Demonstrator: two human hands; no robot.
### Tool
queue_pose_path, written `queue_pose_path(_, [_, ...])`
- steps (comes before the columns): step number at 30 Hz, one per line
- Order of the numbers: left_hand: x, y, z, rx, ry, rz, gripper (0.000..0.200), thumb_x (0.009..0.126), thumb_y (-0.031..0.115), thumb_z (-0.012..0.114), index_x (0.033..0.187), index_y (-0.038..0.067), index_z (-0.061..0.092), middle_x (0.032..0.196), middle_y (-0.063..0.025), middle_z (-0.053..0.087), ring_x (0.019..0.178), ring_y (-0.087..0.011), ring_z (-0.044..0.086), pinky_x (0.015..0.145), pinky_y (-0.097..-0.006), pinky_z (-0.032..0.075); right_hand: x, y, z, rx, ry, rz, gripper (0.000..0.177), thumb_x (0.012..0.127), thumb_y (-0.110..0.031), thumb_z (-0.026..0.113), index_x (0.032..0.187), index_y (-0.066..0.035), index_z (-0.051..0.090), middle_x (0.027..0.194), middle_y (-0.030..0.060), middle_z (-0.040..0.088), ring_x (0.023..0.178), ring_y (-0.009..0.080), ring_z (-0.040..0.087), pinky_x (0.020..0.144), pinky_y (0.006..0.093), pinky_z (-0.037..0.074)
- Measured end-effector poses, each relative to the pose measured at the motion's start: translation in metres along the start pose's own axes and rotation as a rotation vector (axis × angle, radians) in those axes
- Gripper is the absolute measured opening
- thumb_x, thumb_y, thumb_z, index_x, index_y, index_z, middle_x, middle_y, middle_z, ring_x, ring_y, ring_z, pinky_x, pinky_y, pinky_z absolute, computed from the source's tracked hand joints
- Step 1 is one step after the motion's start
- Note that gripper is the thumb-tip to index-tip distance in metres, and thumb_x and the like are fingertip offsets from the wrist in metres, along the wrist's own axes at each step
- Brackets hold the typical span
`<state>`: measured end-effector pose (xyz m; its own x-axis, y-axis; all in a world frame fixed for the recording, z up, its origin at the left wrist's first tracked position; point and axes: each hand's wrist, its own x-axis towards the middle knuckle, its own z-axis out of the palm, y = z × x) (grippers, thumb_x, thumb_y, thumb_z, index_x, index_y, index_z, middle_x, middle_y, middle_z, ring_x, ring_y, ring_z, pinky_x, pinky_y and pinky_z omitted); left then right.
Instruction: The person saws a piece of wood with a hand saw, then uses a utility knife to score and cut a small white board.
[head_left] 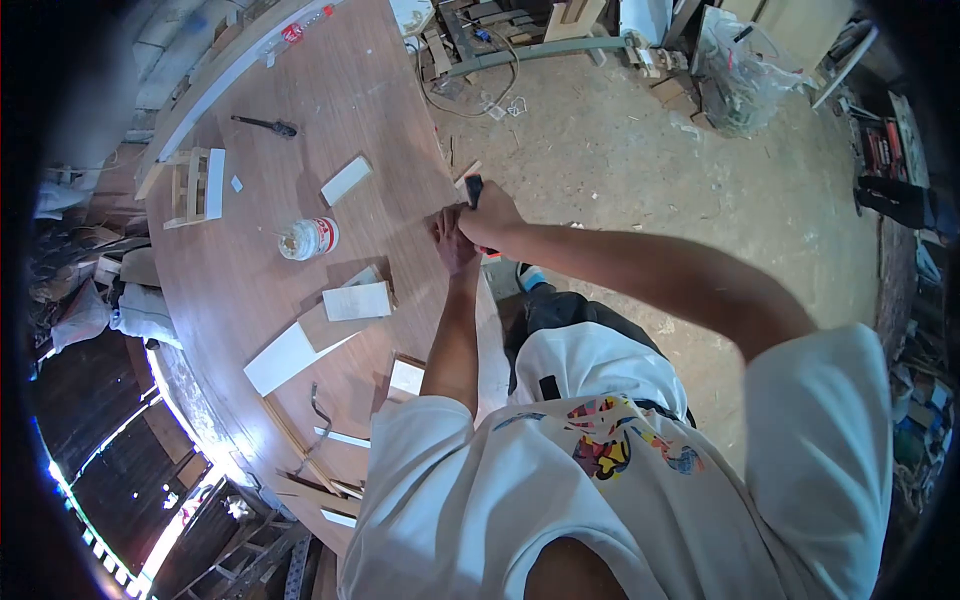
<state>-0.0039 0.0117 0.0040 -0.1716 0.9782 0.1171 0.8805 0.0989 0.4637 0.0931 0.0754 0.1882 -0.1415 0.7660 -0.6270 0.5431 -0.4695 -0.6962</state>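
At the right edge of the wooden table (385,130), my right hand (492,220) is closed around a tool with a black handle (474,187); a bit of red shows below the hand. My left hand (455,243) lies right beside it on the table edge, its fingers partly covered by the right hand. A light wood strip (467,174) sticks out just beyond both hands. What the left fingers hold, if anything, is hidden. Left of the hands are a white block (347,180) and a jar with a red and white label (309,239).
White-faced boards (358,301) lie on the table nearer my body, with another board (285,360) beside them. A black tool (265,126) and a small wooden frame (193,188) are farther left. A plastic bag (740,80) and scrap wood stand on the floor beyond.
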Motion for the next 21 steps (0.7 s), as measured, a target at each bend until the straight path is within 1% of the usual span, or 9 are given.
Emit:
queue_pose_path(2, [-0.001, 0.018, -0.019, -0.029, -0.016, 0.041, 0.039, 0.074, 0.03, 0.061, 0.11, 0.016, 0.057, 0.114, -0.0019, 0.053, 0.113, -0.0195, 0.047, 0.096, -0.0402, 0.029, 0.027, 0.041, 0.022, 0.19, 0.056, 0.091, 0.037, 0.075, -0.012, 0.058, 0.103, 0.011, 0.047, 0.083, 0.0254, 0.063, 0.066, 0.035, 0.066, 0.059, 0.0419, 0.053])
queue_pose_path(3, [0.001, 0.015, -0.013, -0.034, -0.011, 0.037, 0.039, 0.074, 0.03, 0.061, 0.11, 0.016, 0.057, 0.114, -0.0019, 0.053, 0.113, -0.0195, 0.047, 0.096, -0.0402, 0.029, 0.028, 0.041, 0.031, 0.216, 0.095, 0.089, 0.04, 0.075, -0.014, 0.057, 0.106, 0.01, 0.046, 0.087, 0.0271, 0.062, 0.076, 0.038, 0.065, 0.065, 0.0423, 0.053])
queue_pose_path(6, [-0.01, 0.003, -0.002, -0.07, 0.082, 0.062, 0.037, 0.076, 0.03, 0.06, 0.111, 0.017, 0.056, 0.118, -0.0006, 0.053, 0.116, -0.0183, 0.046, 0.095, -0.04, 0.029, 0.042, 0.053, 0.046, 0.086, 0.125, 0.014, 0.041, 0.076, -0.014, 0.056, 0.108, 0.009, 0.045, 0.089, 0.0284, 0.062, 0.082, 0.0395, 0.064, 0.069, 0.0433, 0.053])
queue_pose_path(14, [-0.002, 0.012, -0.013, -0.052, 0.072, 0.07, 0.037, 0.075, 0.028, 0.06, 0.109, 0.014, 0.056, 0.113, -0.0011, 0.052, 0.114, -0.0186, 0.046, 0.091, -0.0411, 0.031, 0.039, 0.05, 0.044, 0.102, 0.101, 0.007, 0.046, 0.075, -0.016, 0.058, 0.109, 0.011, 0.042, 0.092, 0.0303, 0.061, 0.086, 0.0428, 0.062, 0.075, 0.0464, 0.051])
queue_pose_path(16, [-0.002, 0.015, -0.017, -0.054, 0.066, 0.094, 0.038, 0.074, 0.028, 0.06, 0.109, 0.014, 0.056, 0.112, -0.0019, 0.052, 0.113, -0.0191, 0.046, 0.091, -0.0413, 0.031, 0.035, 0.044, 0.039, 0.112, 0.124, 0.039, 0.044, 0.074, -0.014, 0.059, 0.106, 0.011, 0.044, 0.088, 0.0289, 0.061, 0.075, 0.0383, 0.065, 0.063, 0.0437, 0.053])
queue_pose_path(17, [-0.003, 0.017, -0.02, -0.054, 0.062, 0.121, 0.039, 0.074, 0.028, 0.06, 0.109, 0.014, 0.055, 0.11, -0.0026, 0.052, 0.112, -0.0195, 0.047, 0.091, -0.0414, 0.031, 0.027, 0.033, 0.031, 0.113, 0.125, 0.042, 0.044, 0.074, -0.014, 0.059, 0.106, 0.011, 0.044, 0.088, 0.0289, 0.061, 0.075, 0.0383, 0.065, 0.063, 0.0437, 0.053])
queue_pose_path(18, [-0.003, 0.016, -0.018, -0.055, 0.062, 0.125, 0.039, 0.074, 0.028, 0.06, 0.109, 0.014, 0.055, 0.11, -0.0026, 0.052, 0.112, -0.0195, 0.047, 0.091, -0.0414, 0.031, 0.014, 0.013, 0.018, 0.189, 0.049, 0.085, 0.04, 0.074, -0.011, 0.059, 0.104, 0.012, 0.045, 0.086, 0.0276, 0.062, 0.069, 0.0348, 0.065, 0.057, 0.0415, 0.053])
queue_pose_path(20, [-0.007, 0.015, -0.009, -0.208, 0.118, -0.023, 0.038, 0.073, 0.028, 0.061, 0.108, 0.013, 0.056, 0.108, -0.0034, 0.052, 0.11, -0.0209, 0.047, 0.091, -0.0415, 0.031, -0.007, -0.011, -0.001, 0.265, -0.022, 0.13, 0.037, 0.074, -0.009, 0.058, 0.102, 0.012, 0.046, 0.084, 0.0263, 0.062, 0.063, 0.0313, 0.066, 0.051, 0.0394, 0.052])
queue_pose_path(21, [-0.007, 0.014, -0.006, -0.211, 0.121, -0.021, 0.038, 0.073, 0.028, 0.061, 0.108, 0.013, 0.056, 0.108, -0.0034, 0.052, 0.11, -0.0209, 0.047, 0.091, -0.0415, 0.031, -0.015, -0.019, -0.008, 0.287, -0.033, 0.139, 0.025, 0.076, -0.005, 0.053, 0.096, 0.007, 0.044, 0.074, 0.0183, 0.056, 0.053, 0.0245, 0.058, 0.043, 0.036, 0.045])
